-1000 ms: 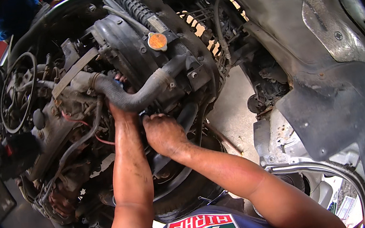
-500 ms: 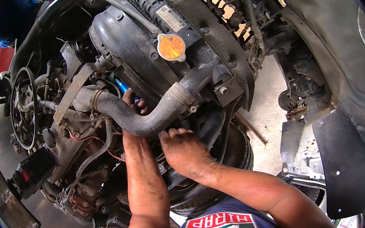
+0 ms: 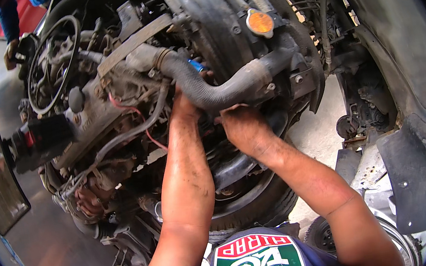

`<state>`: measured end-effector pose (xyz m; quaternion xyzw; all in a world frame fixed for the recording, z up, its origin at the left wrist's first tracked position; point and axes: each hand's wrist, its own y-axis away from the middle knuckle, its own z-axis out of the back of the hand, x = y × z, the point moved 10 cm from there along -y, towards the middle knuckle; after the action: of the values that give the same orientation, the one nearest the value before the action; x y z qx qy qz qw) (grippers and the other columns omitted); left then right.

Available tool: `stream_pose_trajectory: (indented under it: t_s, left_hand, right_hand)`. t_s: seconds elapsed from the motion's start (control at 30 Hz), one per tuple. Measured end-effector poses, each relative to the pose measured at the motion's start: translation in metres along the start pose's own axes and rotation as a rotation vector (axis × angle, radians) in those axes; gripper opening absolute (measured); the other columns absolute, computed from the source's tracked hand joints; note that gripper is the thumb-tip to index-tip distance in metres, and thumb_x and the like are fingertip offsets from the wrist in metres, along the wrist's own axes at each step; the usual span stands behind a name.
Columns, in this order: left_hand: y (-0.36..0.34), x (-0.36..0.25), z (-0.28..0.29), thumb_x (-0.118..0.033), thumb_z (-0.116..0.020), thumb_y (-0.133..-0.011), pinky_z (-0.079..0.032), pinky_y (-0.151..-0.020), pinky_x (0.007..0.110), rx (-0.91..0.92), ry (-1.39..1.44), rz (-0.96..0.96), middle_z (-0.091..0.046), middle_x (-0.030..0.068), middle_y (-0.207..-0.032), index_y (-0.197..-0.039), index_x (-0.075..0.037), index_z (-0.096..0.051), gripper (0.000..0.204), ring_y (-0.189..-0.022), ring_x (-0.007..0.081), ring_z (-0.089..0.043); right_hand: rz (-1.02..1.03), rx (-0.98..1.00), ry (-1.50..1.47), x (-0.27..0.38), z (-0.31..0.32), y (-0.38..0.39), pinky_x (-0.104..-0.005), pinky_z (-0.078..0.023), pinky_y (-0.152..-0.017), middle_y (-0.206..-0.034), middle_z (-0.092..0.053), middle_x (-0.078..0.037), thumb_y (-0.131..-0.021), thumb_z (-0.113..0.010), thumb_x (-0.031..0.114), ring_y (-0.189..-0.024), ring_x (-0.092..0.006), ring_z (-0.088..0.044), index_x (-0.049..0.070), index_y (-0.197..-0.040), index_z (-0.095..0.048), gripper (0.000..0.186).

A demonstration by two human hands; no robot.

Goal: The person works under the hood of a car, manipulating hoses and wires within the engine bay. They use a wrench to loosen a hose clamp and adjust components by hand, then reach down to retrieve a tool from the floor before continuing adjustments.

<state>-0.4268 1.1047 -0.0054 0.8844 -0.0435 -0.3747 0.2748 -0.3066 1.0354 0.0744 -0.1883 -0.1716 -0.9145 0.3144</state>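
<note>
Pale floor shows past the engine. Left hand is under the fat hose by the blue tool, its fingers more hidden now; right hand curls below. I can't tell either grip.

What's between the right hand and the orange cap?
In the head view, the bent grey hose crosses between the right hand and orange cap, with black housing nearer the cap.
</note>
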Motion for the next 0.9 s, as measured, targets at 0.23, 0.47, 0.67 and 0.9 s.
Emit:
stream_pose_trajectory:
  t_s: [0.23, 0.47, 0.67, 0.9]
  left_hand:
    - [-0.024, -0.005, -0.007, -0.028, -0.068, -0.105, -0.054, -0.076, 0.032, 0.061, 0.005, -0.074, -0.071, 0.0045, -0.096, -0.119, -0.003, -0.071, 0.029, -0.086, 0.0164, -0.067]
    - [-0.018, -0.014, -0.011, -0.028, -0.069, -0.105, -0.059, -0.086, 0.038, 0.076, 0.013, -0.14, -0.076, 0.0079, -0.104, -0.125, 0.0, -0.072, 0.034, -0.097, 0.0203, -0.073]
    - [-0.027, -0.021, -0.01, -0.029, -0.069, -0.105, -0.058, -0.089, 0.039, 0.115, 0.027, -0.15, -0.077, 0.0095, -0.107, -0.127, 0.001, -0.072, 0.037, -0.101, 0.0218, -0.073]
    - [-0.035, -0.03, -0.016, -0.029, -0.069, -0.104, -0.058, -0.092, 0.04, 0.189, -0.02, -0.166, -0.077, 0.011, -0.111, -0.129, 0.001, -0.07, 0.039, -0.104, 0.023, -0.073]
  right_hand:
    - [-0.367, -0.259, -0.396, -0.009, 0.007, -0.028, -0.0567, -0.054, -0.105, -0.129, -0.069, -0.034, -0.106, -0.053, 0.018, -0.13, -0.0494, -0.063, 0.003, -0.142, -0.062, 0.04]
    - [-0.397, -0.385, -0.3, 0.017, 0.008, -0.022, -0.061, -0.05, -0.102, -0.117, -0.07, -0.035, -0.104, -0.054, 0.011, -0.114, -0.0547, -0.064, -0.006, -0.12, -0.065, 0.026]
    - [-0.629, -0.173, -0.522, -0.006, -0.002, -0.024, -0.054, -0.047, -0.111, -0.136, -0.068, -0.033, -0.112, -0.037, 0.046, -0.133, -0.0489, -0.062, -0.002, -0.137, -0.065, 0.061]
    - [-0.497, -0.624, -0.721, 0.006, 0.025, -0.033, -0.0491, -0.051, -0.108, -0.142, -0.069, -0.024, -0.109, -0.049, 0.05, -0.138, -0.0372, -0.062, 0.004, -0.141, -0.066, 0.059]
